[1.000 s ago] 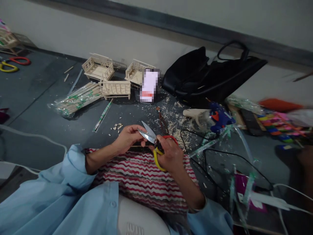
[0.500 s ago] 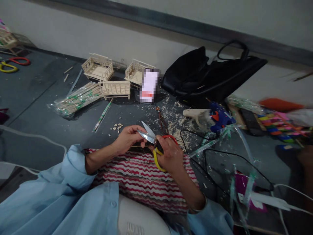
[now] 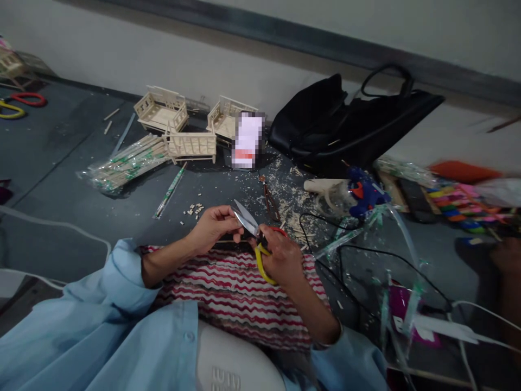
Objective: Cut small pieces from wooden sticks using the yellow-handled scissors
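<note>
Scissors (image 3: 249, 224) just narrowed, mid-snip imo; my right hand (image 3: 283, 255) grips them, left hand (image 3: 215, 228) pinched, contents unclear.

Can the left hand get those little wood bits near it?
Probably yes: the little wood bits lie close by the left hand with nothing standing between, though it's up at the scissors blades.

Before you, the dark grey surface (image 3: 52, 133) carries small wooden furniture models (image 3: 190, 145), a plastic packet of sticks (image 3: 126, 165), a black bag (image 3: 325, 127) and pale wood bits (image 3: 192, 209).
</note>
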Demonstrator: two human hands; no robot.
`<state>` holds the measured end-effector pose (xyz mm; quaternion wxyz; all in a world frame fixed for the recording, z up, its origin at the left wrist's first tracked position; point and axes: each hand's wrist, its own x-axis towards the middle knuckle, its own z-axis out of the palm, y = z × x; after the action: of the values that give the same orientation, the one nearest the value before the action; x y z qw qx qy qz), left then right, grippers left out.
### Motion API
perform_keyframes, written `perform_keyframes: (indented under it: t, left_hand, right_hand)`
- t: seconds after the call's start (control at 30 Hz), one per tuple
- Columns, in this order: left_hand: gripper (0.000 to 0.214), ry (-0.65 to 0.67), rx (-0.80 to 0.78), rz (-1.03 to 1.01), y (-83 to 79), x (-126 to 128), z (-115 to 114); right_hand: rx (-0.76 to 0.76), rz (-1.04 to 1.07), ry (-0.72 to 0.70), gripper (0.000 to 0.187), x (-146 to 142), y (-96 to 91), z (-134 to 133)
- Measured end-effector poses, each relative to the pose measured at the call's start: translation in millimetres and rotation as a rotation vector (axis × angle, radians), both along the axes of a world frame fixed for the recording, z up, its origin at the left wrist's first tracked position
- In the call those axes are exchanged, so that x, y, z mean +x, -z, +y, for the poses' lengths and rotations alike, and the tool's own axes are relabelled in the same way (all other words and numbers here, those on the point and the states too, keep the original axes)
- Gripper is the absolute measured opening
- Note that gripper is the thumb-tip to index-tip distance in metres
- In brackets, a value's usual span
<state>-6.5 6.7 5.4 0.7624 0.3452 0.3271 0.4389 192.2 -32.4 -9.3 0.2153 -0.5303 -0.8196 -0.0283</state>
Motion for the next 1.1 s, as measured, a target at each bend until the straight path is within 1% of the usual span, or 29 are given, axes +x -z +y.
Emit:
perform_keyframes:
  t: [0.17, 0.3, 0.47, 0.77, 0.97, 1.1]
  left_hand:
    - [0.023, -0.014, -0.007, -0.027, -2.3, -1, 2]
    - [0.023, -0.027, 0.009, -0.053, -1.2, 0, 3]
    - [0.024, -0.026, 0.0, -0.074, -0.3, 1, 2]
    - [0.024, -0.002, -0.005, -0.023, 1.4, 0, 1]
    - [0.025, 0.016, -0.001, 0.009, -0.3, -1, 2]
    - [0.026, 0.018, -0.022, 0.005, -1.6, -1, 2]
  right_hand:
    - [0.049, 0.06, 0.013, 0.034, 2, 4.5, 2]
    - [0.095, 0.04, 0.023, 0.035, 2, 1.6, 3]
    - [0.086, -0.036, 0.006, 0.035, 0, -4.0, 3]
    - [0.059, -0.069, 0.012, 0.037, -1, -8.3, 2]
    - [0.115, -0.059, 0.004, 0.036, -2, -7.3, 1]
    - [0.122, -0.06, -0.002, 0.034, -3, -8.2, 1]
